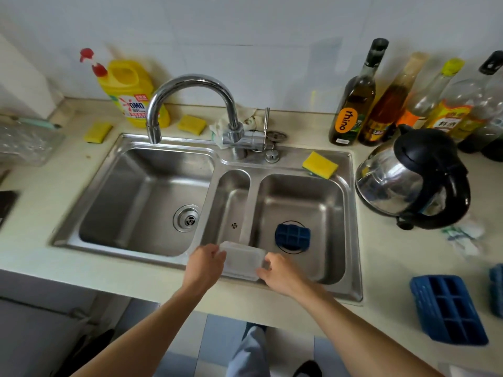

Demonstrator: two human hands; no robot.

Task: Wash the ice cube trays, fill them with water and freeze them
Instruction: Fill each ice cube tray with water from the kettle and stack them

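Clear piece (pixel 242 261) — lid or tray, unclear — ends hidden under left hand (pixel 206 263) and right hand (pixel 277 270), both gripping it.

The yellow detergent bottle (pixel 130 96) reads "OMO", and the dark oil bottle (pixel 353 104) has "rhino" on its orange label (pixel 343 119).

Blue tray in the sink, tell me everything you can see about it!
The blue tray is a small, dark blue ice cube tray with a grid of square pockets, looking like soft plastic or rubber. It lies flat, open side up, on the floor of the sink's right basin, right over the black-ringed drain. Nothing else touches it.
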